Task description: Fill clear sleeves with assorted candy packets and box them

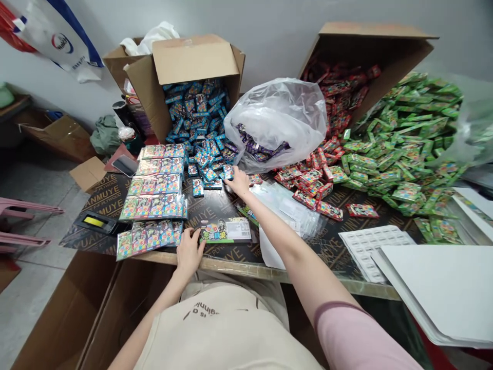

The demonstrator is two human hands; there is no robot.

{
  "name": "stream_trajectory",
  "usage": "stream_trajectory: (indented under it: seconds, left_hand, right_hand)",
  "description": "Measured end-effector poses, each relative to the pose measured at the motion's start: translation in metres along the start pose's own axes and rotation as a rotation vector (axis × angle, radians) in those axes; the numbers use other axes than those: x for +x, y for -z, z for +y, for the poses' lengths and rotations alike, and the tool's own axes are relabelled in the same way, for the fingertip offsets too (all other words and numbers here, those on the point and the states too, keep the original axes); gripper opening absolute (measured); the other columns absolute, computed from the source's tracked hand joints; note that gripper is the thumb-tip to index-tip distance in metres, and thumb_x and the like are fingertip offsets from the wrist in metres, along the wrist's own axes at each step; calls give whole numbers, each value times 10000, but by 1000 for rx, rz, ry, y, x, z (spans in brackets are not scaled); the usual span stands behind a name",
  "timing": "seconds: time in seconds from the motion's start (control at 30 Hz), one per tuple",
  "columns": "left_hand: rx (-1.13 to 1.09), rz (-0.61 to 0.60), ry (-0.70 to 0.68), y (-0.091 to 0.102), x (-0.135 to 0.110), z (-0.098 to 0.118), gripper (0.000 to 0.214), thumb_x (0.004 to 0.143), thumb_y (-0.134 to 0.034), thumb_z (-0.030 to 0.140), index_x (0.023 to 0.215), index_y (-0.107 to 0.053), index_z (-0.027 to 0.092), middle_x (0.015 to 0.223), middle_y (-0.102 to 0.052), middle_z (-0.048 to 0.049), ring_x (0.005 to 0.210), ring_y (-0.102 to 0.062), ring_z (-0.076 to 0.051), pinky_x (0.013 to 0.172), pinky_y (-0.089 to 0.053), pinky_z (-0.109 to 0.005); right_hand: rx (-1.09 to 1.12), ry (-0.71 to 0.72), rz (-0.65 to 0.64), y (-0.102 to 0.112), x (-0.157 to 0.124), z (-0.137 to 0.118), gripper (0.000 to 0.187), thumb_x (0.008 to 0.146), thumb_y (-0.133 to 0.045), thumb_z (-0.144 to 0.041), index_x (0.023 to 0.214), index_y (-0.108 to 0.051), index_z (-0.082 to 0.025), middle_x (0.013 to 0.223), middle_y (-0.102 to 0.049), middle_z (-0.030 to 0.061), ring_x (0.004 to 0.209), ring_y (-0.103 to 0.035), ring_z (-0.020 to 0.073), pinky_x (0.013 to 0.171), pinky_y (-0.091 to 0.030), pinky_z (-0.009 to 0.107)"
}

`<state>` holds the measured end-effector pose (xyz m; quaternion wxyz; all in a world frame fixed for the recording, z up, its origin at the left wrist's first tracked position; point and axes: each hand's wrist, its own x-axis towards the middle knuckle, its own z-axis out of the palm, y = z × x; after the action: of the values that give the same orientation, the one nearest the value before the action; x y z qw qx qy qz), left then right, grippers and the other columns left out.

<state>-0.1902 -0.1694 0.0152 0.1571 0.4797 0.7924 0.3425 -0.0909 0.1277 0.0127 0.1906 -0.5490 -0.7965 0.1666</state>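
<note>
My right hand (239,183) is stretched out to the near edge of the blue candy box pile (206,149). Its fingertips are closed on one small blue box (228,171). My left hand (189,251) rests at the table's front edge, thumb and fingers apart, touching the left end of a flat printed packet (227,229) with a white barcode label. Left of that hand lie stacked packs of multicoloured small boxes (152,205), in overlapping rows. Under my right forearm, another green-edged packet is partly hidden.
Behind stand a carton (196,59) of blue boxes, a clear bag (277,123) with purple ones and a carton (377,33) of red ones. Green boxes (408,149) heap at right. Clear sleeves (292,208), a label sheet (375,252), white boards (442,288) and a tape dispenser (96,222) lie about.
</note>
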Motion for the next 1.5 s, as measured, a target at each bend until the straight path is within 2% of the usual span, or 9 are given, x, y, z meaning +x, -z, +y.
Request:
stream_trajectory:
  seconds: [0.1, 0.4, 0.57, 0.73, 0.93, 1.17, 1.33, 1.43, 1.5]
  left_hand:
    - [-128, -49, -41, 3, 9, 11, 251, 811, -633, 331, 1019, -711, 214, 1097, -633, -116, 1023, -596, -266, 863, -507, -406]
    - [-1131, -337, 467, -25, 50, 79, 492, 552, -799, 536, 795, -675, 127, 663, -662, -19, 585, -598, -133, 574, -501, -247]
    - [-1056, -553, 406, -28, 38, 92, 377, 540, -820, 424, 706, -677, 117, 641, -670, -11, 540, -571, -116, 544, -460, -228]
    - [-1075, -627, 373, -29, 25, 94, 379, 583, -817, 447, 705, -680, 116, 653, -678, -17, 591, -589, -128, 610, -457, -234]
    - [-1383, -914, 563, -25, 15, 98, 583, 652, -725, 642, 931, -678, 132, 778, -705, -76, 755, -670, -210, 717, -505, -313]
    - [-1145, -504, 446, -30, 23, 93, 433, 486, -905, 312, 731, -592, 139, 683, -673, 2, 583, -598, -104, 620, -482, -231]
    - [-833, -497, 198, -40, 34, 77, 381, 644, -794, 466, 756, -599, 159, 653, -637, 5, 579, -581, -125, 600, -471, -251]
    - [-404, -445, -141, -48, 47, 63, 426, 776, -647, 550, 958, -666, 165, 948, -695, -101, 898, -642, -245, 811, -507, -383]
    - [-77, -440, -380, -54, 54, 55, 653, 671, -751, 551, 1192, -610, 184, 1249, -601, -159, 1189, -530, -332, 1011, -404, -495]
  right_hand:
    - [142, 52, 71, 8, -19, -6, 478, 789, -597, -318, 1218, -530, -118, 1066, -651, 163, 987, -580, 293, 881, -437, 385]
    - [287, 508, 43, 62, -185, -3, 685, 806, -659, -378, 1425, -400, -239, 1124, -609, 118, 1032, -579, 303, 914, -482, 473]
    - [363, 548, -21, 94, -198, 24, 888, 751, -732, -449, 1489, -267, -285, 1493, -346, 132, 1381, -345, 339, 1115, -322, 556]
    - [469, 612, 19, 99, -204, 32, 796, 715, -745, -357, 1419, -380, -282, 1316, -544, 105, 1244, -498, 308, 1073, -377, 521]
    - [872, 426, 12, 80, -217, 27, 880, 686, -756, -453, 1422, -320, -249, 1315, -540, 118, 1233, -527, 288, 1048, -433, 463]
    - [691, 441, -58, 78, -220, 26, 1031, 673, -780, -466, 1496, -186, -289, 1522, -321, 108, 1405, -321, 303, 1154, -278, 506]
    - [476, 507, 66, 88, -215, 29, 750, 672, -717, -321, 1363, -427, -278, 1292, -563, 79, 1207, -513, 291, 1054, -356, 479]
    - [306, 420, 195, 93, -208, 45, 682, 649, -724, -366, 1279, -495, -243, 1201, -615, 89, 1120, -556, 305, 1034, -325, 489]
    - [209, 335, 258, 93, -203, 62, 661, 667, -720, -405, 1264, -502, -224, 1187, -627, 100, 1102, -563, 309, 1038, -294, 491]
